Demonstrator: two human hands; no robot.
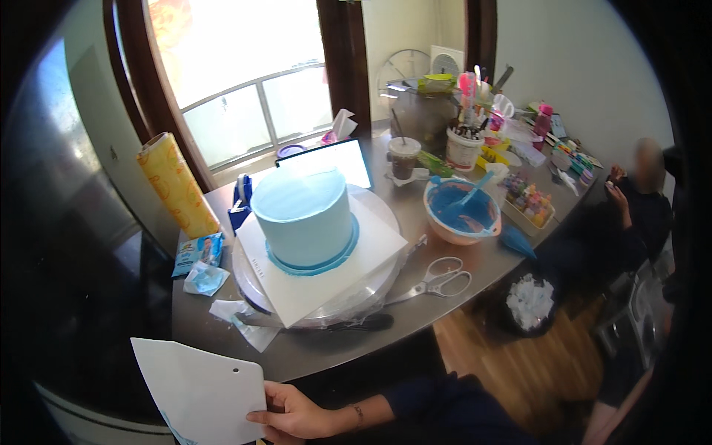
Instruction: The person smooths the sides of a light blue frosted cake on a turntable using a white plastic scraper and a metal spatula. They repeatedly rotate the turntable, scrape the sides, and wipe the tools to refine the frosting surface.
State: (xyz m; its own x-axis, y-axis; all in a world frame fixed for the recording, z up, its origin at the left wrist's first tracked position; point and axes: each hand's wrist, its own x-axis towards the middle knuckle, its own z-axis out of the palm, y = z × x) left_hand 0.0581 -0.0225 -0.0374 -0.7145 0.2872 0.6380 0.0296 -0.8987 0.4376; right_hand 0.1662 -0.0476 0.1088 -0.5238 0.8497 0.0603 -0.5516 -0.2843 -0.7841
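My right hand (297,411) reaches in from the lower right, its thumb and fingers pinched on the edge of a white, flat cake scraper (204,389). The scraper has a small hole near one corner and a smear of blue along its lower edge. It is held low, in front of the table and apart from the cake. A tall round cake (302,222) covered in light blue icing stands on a white square board (285,297), with a darker blue ring round its base. Under the board is a round turntable (382,211). My left hand is out of view.
Scissors (437,280), a bowl of blue icing (460,215) with a spatula and a blue piping bag (517,242) lie to the right. A tablet (348,159) leans behind the cake. Wipes (199,254) are on the left. Another person (638,193) sits at the far right, near a bin (530,302).
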